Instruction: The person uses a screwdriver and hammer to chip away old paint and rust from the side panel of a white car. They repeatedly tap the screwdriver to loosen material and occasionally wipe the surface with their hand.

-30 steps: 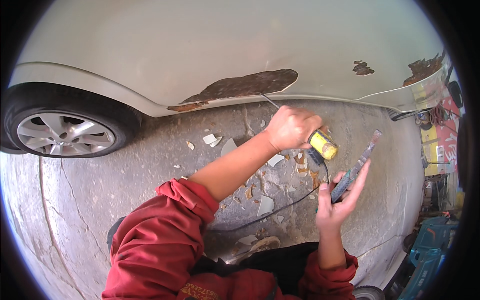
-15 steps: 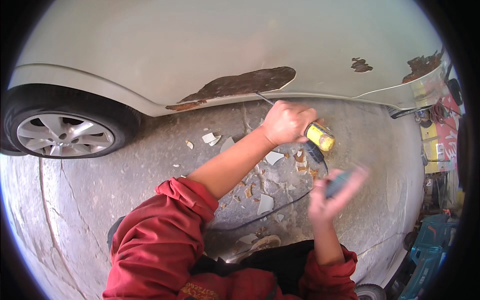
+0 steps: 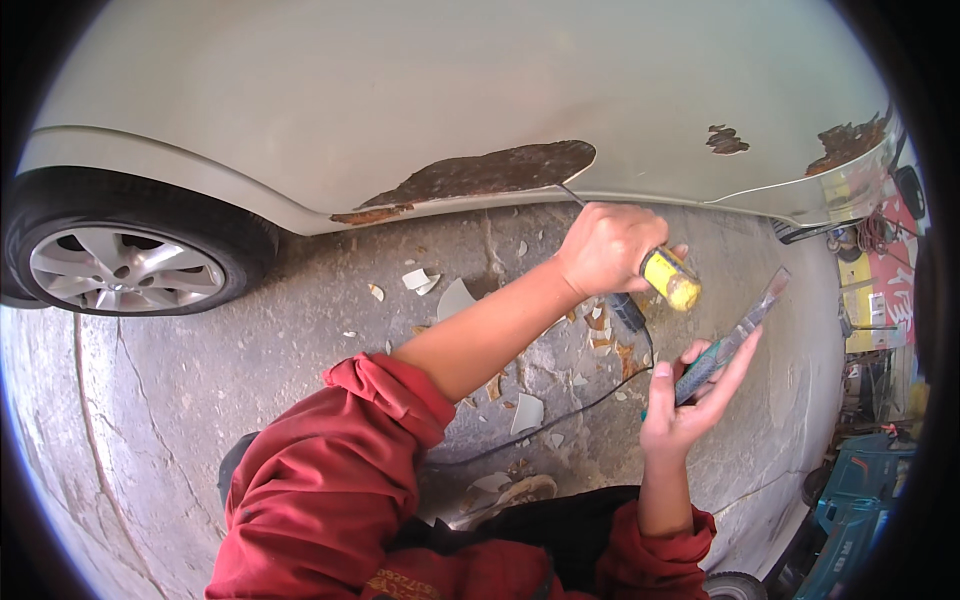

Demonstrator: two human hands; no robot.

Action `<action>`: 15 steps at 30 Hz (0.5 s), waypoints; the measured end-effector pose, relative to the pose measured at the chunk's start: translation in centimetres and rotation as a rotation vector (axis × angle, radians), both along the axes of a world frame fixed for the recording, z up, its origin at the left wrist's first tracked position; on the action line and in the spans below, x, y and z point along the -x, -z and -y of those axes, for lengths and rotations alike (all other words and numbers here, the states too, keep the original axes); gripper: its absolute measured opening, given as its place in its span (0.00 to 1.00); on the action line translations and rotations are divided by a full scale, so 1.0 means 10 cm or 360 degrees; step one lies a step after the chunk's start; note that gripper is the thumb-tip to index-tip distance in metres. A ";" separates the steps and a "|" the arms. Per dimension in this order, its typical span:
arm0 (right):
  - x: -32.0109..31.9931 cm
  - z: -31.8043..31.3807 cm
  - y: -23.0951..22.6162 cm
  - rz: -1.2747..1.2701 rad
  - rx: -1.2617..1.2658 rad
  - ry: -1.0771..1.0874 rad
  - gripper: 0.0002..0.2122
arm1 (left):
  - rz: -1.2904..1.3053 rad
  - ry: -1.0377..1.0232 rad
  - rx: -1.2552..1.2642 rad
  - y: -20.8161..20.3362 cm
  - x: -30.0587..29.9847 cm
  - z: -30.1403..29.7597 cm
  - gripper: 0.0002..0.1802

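My left hand is closed round a screwdriver with a yellow-ended handle. Its thin dark shaft reaches the lower edge of a dark brown stripped patch on the pale car body. Below and to the right, my right hand grips a flat-bladed tool, like a chisel, with a green and grey handle. Its blade points up to the right, away from the car.
Broken white and brown flakes lie on the concrete floor. A black power tool with a cord lies there too. A car wheel stands at left, a teal case at lower right.
My left hand has moved right with the screwdriver, its tip shifting right along the patch's lower edge. My right hand has turned, and its tool, blurred before, now shows its blade clearly.
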State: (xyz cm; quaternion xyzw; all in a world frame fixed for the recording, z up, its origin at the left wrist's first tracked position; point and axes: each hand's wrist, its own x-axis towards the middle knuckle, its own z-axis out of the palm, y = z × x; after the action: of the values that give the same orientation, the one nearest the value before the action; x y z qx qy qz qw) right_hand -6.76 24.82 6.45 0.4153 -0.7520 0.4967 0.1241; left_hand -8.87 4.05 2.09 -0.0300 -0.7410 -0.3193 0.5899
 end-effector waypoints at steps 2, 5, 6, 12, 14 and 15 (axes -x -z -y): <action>0.00 -0.01 0.02 -0.0111 -0.0268 0.0083 0.43 | -0.0036 -0.0038 -0.0045 0.01 0.03 0.01 0.22; 0.00 -0.03 0.02 -0.0146 -0.0466 0.0020 0.40 | -0.0063 -0.0040 -0.0048 0.03 0.07 0.02 0.23; -0.01 -0.04 0.01 -0.0132 -0.0454 0.0017 0.40 | -0.0066 -0.0037 -0.0069 0.03 0.08 0.02 0.23; 0.08 0.07 -0.01 -0.0345 0.0263 -0.0054 0.47 | -0.0107 -0.0100 -0.0032 0.02 0.09 0.06 0.22; 0.11 0.07 -0.01 -0.0678 -0.0359 0.0002 0.43 | -0.0098 -0.0075 -0.0040 0.00 0.09 0.07 0.23; 0.12 0.05 -0.02 -0.0591 -0.0609 0.0051 0.43 | -0.0088 -0.0063 -0.0062 -0.01 0.09 0.07 0.23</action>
State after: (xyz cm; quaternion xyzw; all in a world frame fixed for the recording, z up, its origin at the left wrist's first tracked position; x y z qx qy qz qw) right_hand -7.92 24.30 6.60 0.5033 -0.8030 0.2586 0.1870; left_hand -9.78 3.35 2.17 -0.0127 -0.7185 -0.3209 0.6169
